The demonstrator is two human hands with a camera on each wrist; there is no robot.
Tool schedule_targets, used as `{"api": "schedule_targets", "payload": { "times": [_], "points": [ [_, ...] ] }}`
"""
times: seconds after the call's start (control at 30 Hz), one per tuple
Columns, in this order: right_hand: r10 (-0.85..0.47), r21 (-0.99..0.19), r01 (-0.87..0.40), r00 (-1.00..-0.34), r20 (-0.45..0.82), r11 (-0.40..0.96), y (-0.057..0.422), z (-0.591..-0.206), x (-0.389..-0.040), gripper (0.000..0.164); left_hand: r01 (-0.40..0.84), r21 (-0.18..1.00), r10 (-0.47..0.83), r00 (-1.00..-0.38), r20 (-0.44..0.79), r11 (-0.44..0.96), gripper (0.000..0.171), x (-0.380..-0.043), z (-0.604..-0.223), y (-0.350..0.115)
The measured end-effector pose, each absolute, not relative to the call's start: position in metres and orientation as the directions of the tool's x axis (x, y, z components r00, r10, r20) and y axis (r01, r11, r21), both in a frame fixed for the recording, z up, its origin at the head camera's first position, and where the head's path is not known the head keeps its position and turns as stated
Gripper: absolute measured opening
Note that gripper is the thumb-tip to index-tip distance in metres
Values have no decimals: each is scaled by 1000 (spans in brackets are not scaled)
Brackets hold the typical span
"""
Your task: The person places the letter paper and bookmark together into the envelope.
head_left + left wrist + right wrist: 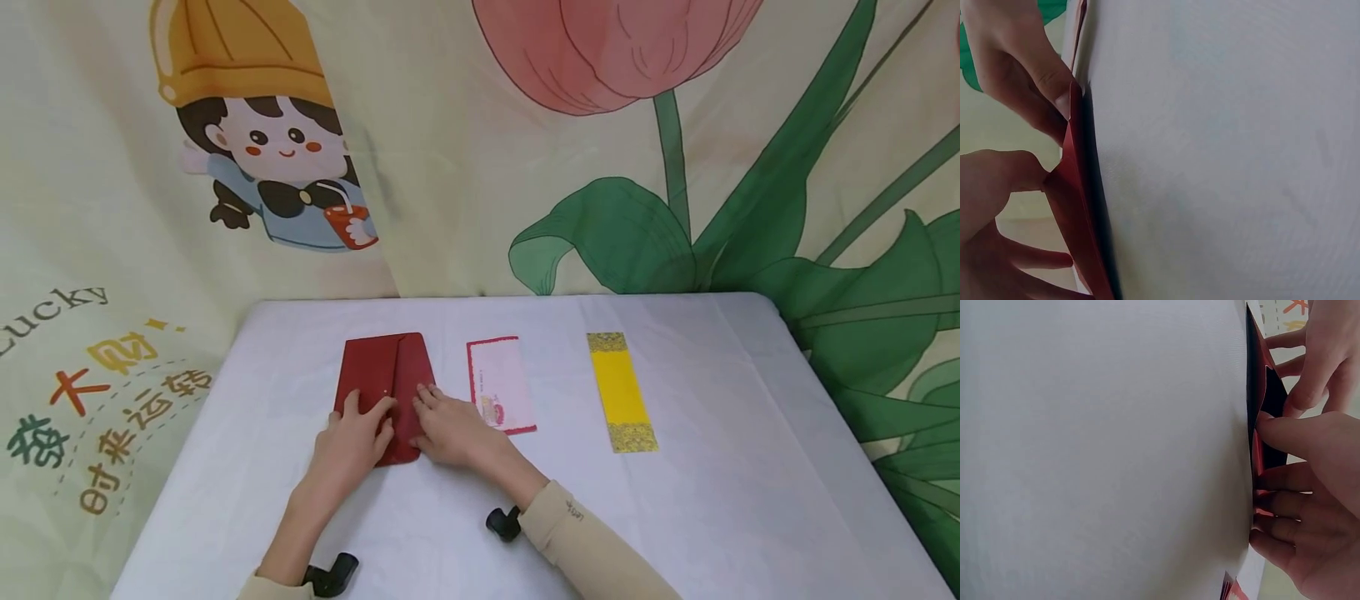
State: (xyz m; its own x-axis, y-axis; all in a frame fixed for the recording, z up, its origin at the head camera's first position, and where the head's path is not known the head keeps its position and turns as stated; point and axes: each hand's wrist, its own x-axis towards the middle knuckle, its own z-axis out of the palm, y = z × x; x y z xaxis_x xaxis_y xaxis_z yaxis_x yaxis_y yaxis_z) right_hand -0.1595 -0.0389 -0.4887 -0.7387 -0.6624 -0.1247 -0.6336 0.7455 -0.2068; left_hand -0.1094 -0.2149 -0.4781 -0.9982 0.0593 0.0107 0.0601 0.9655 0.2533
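On the white table, both hands work at a red envelope [375, 354], which lies flat with its flap at the right side. My left hand [348, 446] is on its near left half, the index finger and thumb meeting at the raised flap edge while other fingers rest on the front. At the right side is my right hand [453, 425], fingertips along the edge and thumb against the near part. Seen from the right wrist, the envelope [1275, 403] bulges upward and shows a dark gap; the left hand [1325, 356] meets its raised edge.
Right of the envelope lies a pale card with a red border [506, 367]. Farther right is a yellow strip with patterned gold ends [622, 392]. A printed curtain [442, 208] hangs behind the table. Black wrist-camera mounts [504, 523] sit at both wrists.
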Motion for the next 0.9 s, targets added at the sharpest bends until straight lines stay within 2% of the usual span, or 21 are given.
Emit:
{"api": "schedule_targets", "payload": {
  "times": [0.13, 0.3, 0.57, 0.73, 0.9],
  "points": [
    [-673, -209, -644, -730, -123, 736, -38, -490, -159, 68, 64, 238, 62, -998, 18, 969, 34, -107, -481, -216],
    [-676, -203, -649, -729, -110, 733, -38, -488, -160, 67, 104, 235, 98, -995, 36, 966, 36, -107, -480, -223],
    [-683, -215, -653, -722, -115, 726, -37, -489, -159, 68, 227, 281, 238, -971, -6, 933, 57, -110, -478, -243],
    [-676, -226, -643, -728, -115, 731, -36, -487, -162, 69, 228, 326, 258, -965, -49, 917, 75, -115, -476, -247],
    [-676, -226, -642, -726, -128, 733, -36, -487, -162, 70, 211, 335, 254, -963, -88, 918, 79, -114, -477, -248]
  ]
}}
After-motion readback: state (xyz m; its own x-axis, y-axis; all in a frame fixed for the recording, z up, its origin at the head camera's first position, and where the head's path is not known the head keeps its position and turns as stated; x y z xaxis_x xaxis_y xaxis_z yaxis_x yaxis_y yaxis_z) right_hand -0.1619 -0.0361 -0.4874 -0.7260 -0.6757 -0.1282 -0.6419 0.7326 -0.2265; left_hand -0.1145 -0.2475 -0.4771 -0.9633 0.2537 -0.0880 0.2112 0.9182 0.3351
